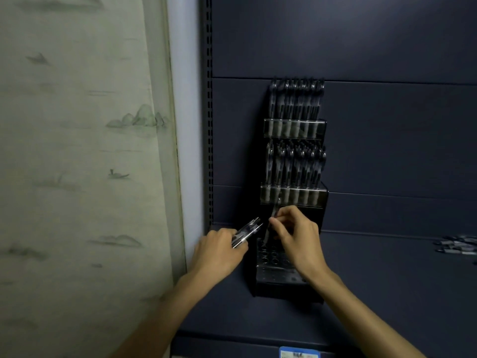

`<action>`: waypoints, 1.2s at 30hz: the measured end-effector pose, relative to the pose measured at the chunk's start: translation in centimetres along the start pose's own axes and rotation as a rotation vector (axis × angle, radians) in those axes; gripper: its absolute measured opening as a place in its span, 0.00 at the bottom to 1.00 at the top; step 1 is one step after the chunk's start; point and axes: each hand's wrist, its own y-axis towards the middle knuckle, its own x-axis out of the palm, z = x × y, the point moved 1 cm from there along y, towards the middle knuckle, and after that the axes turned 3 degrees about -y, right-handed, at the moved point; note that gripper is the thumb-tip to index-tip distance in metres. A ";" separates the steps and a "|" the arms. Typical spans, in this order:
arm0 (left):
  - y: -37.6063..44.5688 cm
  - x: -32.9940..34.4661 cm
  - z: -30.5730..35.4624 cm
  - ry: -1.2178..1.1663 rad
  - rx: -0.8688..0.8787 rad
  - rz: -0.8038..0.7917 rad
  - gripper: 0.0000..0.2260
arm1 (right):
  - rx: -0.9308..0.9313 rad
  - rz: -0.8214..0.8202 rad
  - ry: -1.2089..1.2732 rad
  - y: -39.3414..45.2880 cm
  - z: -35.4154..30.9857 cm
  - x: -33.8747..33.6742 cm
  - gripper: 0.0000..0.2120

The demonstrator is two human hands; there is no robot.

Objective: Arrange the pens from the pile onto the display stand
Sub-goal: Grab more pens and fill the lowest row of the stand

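Observation:
A black tiered display stand (294, 285) stands on a dark blue shelf against the back panel. Its top tier (294, 104) and middle tier (294, 169) are full of dark pens standing upright. The bottom tier shows round holes (268, 254), most of them bare. My left hand (219, 251) grips a small bundle of pens (247, 232) pointing up and to the right. My right hand (296, 236) pinches a single pen (271, 223), held nearly upright with its lower end at a hole in the bottom tier's back left corner.
A pile of loose pens (456, 245) lies on the shelf (387, 280) at the far right. A perforated shelf upright (209, 125) runs down the left side. A pale curtain with landscape print (77, 151) hangs to the left. A blue price label (299, 353) sits on the shelf's front edge.

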 end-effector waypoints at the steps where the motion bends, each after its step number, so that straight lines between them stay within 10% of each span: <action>1: 0.0 0.1 0.0 -0.007 -0.003 -0.004 0.12 | -0.007 0.000 -0.010 0.1 0.0 0.1 0.05; 36: -0.7 1.4 0.2 -0.126 -0.060 0.072 0.12 | 0.052 -0.100 -0.269 -1.0 0.7 1.3 0.09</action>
